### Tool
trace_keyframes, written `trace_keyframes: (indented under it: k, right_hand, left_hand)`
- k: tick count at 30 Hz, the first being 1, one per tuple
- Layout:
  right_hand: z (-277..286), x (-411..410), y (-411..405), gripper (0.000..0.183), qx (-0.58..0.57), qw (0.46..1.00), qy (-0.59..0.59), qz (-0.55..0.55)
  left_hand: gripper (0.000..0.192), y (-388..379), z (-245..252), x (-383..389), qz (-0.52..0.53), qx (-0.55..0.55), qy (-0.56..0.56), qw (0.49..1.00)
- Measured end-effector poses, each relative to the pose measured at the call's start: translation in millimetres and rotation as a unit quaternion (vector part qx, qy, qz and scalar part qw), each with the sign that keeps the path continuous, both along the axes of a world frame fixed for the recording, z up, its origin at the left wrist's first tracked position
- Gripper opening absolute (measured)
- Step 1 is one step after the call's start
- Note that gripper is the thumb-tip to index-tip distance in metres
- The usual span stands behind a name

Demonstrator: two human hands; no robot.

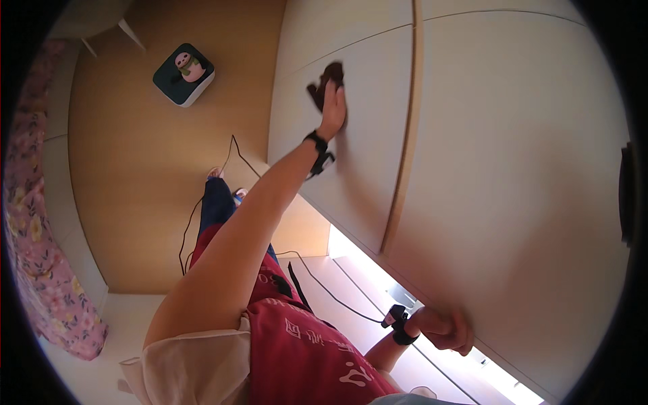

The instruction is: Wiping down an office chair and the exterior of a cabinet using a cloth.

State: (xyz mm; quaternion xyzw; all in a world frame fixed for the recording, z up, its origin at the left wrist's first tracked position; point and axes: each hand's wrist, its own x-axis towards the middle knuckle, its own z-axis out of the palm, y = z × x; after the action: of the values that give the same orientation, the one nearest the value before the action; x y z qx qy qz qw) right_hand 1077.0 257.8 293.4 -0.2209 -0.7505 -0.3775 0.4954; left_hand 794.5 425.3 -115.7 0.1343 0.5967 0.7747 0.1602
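My left hand [332, 111] reaches up and forward, pressing a dark brown cloth [318, 95] flat against a white cabinet door [374, 96]. The cloth is slightly blurred and shows past the fingers. A black strap with a small device [321, 159] circles that wrist. Lower down, my right hand [443, 329] has its fingers curled, with nothing visible in them. It is close to the lower edge of a second white panel [486, 212]; whether it touches is unclear. This wrist also wears a black strapped device [399, 321].
A wooden strip [405, 152] divides the panels. A dark green-topped box [182, 76] with a cartoon figure stands on the tan floor [136, 202]. Thin black cables [329, 293] run beside my body. A pink floral curtain [40, 228] hangs left. Bright light shows under the cabinet.
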Motion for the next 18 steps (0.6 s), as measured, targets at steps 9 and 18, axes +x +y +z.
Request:
trace_keyframes:
  k: [9,18]
  right_hand:
    - [2,4,-2,0.023,-0.004,0.998,0.034,-0.051]
    - [13,-7,-2,0.025,0.060,0.998,0.011,-0.033]
  left_hand:
    - [0.060,-127,110,185,-0.125,-0.022,-0.076,0.989]
    - [0.054,-16,87,26,-0.057,0.053,-0.002,0.997]
